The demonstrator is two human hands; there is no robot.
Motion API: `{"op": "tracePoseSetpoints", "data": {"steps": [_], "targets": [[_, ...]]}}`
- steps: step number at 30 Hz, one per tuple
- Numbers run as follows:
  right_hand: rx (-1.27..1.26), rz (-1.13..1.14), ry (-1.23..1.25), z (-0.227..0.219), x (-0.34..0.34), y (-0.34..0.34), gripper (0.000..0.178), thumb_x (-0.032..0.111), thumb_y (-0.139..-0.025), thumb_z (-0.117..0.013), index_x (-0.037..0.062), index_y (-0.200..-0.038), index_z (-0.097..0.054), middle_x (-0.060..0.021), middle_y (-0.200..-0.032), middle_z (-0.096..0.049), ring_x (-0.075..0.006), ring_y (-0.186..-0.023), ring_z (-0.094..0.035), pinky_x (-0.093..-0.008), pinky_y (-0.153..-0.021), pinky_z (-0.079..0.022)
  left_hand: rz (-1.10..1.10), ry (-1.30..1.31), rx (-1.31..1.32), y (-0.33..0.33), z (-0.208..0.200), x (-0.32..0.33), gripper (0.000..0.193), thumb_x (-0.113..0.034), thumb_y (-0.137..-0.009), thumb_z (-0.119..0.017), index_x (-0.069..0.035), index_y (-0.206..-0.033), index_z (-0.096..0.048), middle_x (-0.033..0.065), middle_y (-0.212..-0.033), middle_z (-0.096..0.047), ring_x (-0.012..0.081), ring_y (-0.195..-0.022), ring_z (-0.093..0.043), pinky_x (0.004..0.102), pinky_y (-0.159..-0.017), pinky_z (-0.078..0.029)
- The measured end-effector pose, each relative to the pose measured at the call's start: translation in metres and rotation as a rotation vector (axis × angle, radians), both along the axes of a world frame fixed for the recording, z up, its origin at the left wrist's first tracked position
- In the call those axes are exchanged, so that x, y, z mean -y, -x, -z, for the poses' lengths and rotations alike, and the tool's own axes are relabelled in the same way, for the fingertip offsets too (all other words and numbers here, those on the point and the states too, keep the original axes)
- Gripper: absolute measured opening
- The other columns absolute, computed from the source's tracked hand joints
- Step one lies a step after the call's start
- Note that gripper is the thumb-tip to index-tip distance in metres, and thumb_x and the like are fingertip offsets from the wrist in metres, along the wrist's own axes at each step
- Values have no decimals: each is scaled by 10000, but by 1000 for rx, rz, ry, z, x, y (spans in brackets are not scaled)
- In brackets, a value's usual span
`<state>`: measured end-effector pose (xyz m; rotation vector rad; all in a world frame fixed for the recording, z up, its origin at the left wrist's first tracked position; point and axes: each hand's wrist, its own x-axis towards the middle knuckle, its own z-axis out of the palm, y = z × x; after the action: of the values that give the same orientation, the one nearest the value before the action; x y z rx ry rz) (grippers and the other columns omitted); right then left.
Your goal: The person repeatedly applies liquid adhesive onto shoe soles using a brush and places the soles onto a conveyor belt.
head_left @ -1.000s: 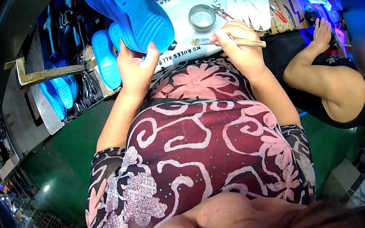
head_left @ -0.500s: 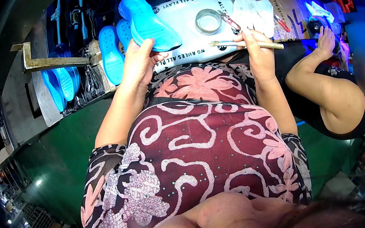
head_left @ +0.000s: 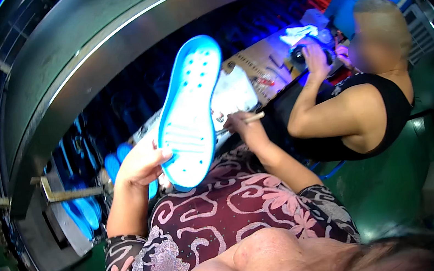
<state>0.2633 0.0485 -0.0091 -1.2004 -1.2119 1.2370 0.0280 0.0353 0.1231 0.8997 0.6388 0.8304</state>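
Blue shoe sole (head_left: 194, 111) stands raised, tilted, in front of the person's chest, its wide rounded end up and to the right and its narrower end down near the patterned top (head_left: 200, 212). Small holes dot the wide end, ridges cross the lower half, and its face shines pale under strong light. The left hand (head_left: 140, 162) grasps it by the left edge of that lower half, thumb over the face and the other fingers behind. On the far side, the right hand (head_left: 243, 125) has its fingers closed around a thin brush (head_left: 255, 117) with a pale handle; its tip lies near the sole, and whether they touch I cannot tell. More blue soles (head_left: 113, 168) lie beside the left hand, and other blue pieces (head_left: 81, 213) rest farther left, below a worn metal bracket (head_left: 72, 194). Cardboard (head_left: 257, 55) covers part of the surface beyond the right hand. To the right, a co-worker (head_left: 361, 112) in a black sleeveless top has a hand on a dark object (head_left: 299, 57).
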Motion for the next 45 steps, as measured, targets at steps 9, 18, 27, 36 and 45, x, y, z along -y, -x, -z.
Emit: {"op": "tracePoseSetpoints", "data": {"steps": [9, 18, 27, 36, 45], "targets": [[-160, 89, -44, 2, 7, -12, 286, 201, -885, -496, -7, -717, -599, -40, -640, -552, -100, -598, -487, -226, -578, -390, 73, -8, 440, -181, -118, -229, 673, -187, -867, -523, 9, -1343, -89, 329, -1259, -331, 394, -1089, -475, 351, -824, -516], [-257, 49, -20, 19, 1, -15, 296, 212, -895, -488, -8, -732, -599, -42, -666, -566, -96, -601, -496, -218, -572, -403, 153, -39, -134, -61, 5, -136, 475, -357, -859, -517, -78, -1237, -445, 114, -989, -588, 212, -898, -578, 338, -844, -442], [-322, -90, 72, 19, -10, 13, 290, 215, -898, -480, -8, -757, -601, -41, -667, -561, -93, -604, -503, -210, -582, -408, -378, -195, -1906, 190, 190, 43, 481, -203, -699, -620, -37, -1125, -470, 204, -908, -597, 343, -854, -586, 416, -731, -467], [-226, -147, 43, 21, 0, 46, 287, 230, -885, -505, 10, -733, -611, -32, -668, -589, -78, -588, -507, -217, -565, -415, -558, -288, -1926, 176, 189, 66, 381, -244, -692, -606, -49, -997, -486, 201, -921, -594, 367, -835, -583, 441, -735, -460], [-172, -122, 129, 30, -3, 20, 254, 205, -883, -501, 18, -753, -614, -17, -660, -570, -72, -602, -489, -201, -573, -392, -275, -150, -1999, 146, 170, 34, 606, -231, -690, -552, -93, -1259, -397, 243, -884, -603, 363, -807, -597, 451, -714, -472]]}}
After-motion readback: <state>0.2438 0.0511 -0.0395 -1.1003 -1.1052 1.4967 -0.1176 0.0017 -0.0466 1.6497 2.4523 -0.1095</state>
